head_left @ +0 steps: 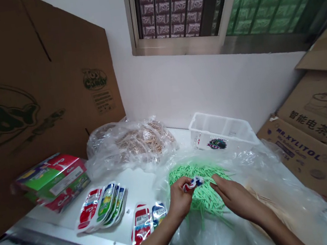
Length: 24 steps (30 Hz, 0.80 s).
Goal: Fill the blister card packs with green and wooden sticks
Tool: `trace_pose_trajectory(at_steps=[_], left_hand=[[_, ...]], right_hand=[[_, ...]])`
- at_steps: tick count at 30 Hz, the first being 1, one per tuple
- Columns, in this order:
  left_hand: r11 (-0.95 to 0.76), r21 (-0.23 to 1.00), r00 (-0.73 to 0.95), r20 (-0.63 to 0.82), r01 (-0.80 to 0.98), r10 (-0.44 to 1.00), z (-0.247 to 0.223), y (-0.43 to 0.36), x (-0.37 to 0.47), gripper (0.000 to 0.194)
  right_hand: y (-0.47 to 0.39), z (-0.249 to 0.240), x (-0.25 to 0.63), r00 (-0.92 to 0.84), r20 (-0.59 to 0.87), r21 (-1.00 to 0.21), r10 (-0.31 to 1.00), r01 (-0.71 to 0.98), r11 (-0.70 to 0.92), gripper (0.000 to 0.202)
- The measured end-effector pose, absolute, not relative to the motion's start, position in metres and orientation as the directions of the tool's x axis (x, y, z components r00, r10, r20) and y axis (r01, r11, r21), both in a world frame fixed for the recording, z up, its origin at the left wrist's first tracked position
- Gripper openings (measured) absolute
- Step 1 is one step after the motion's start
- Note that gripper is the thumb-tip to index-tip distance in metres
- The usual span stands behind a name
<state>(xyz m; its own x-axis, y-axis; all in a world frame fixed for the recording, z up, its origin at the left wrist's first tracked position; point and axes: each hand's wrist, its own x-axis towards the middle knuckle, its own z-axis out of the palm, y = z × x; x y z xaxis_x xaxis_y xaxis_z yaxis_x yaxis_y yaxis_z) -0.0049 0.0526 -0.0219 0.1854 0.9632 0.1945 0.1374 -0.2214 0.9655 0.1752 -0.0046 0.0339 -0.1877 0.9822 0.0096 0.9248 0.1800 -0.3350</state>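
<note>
My left hand (181, 196) is closed around a small glossy packet (193, 183) in white, red and blue, its end curled between thumb and fingers. Just right of it, my right hand (229, 194) has thumb and fingers pinched together on what looks like a thin green stick (208, 179), close to the packet's end. Beneath both hands a heap of light green sticks (195, 170) lies spread on clear plastic. Left of my left forearm are flat packets, a red one (141, 224) and a blue one (159, 213).
More packets (100, 207) lie fanned at the left, beside stacked colourful boxes (58, 182). Behind are a plastic bag of tan sticks (142, 141) and a white basket (223, 132). Cardboard boxes flank the table, at the left (62, 63) and right (308, 151). Tan sticks (267, 201) show under plastic.
</note>
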Motion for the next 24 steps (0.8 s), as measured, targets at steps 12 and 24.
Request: trace_pose_trajectory(at_steps=[12,24], left_hand=[[-0.584,0.764,0.360,0.481,0.274,0.799,-0.016,0.043,-0.015,0.022],[-0.580,0.706,0.301,0.496,0.405,0.814,-0.018,0.042,-0.017,0.016]], right_hand=[[-0.006,0.059,0.164,-0.261,-0.110,-0.209,0.959,0.950,0.234,0.019],[-0.010,0.062,0.160,-0.245,-0.052,-0.260,0.968,0.939,0.224,0.017]])
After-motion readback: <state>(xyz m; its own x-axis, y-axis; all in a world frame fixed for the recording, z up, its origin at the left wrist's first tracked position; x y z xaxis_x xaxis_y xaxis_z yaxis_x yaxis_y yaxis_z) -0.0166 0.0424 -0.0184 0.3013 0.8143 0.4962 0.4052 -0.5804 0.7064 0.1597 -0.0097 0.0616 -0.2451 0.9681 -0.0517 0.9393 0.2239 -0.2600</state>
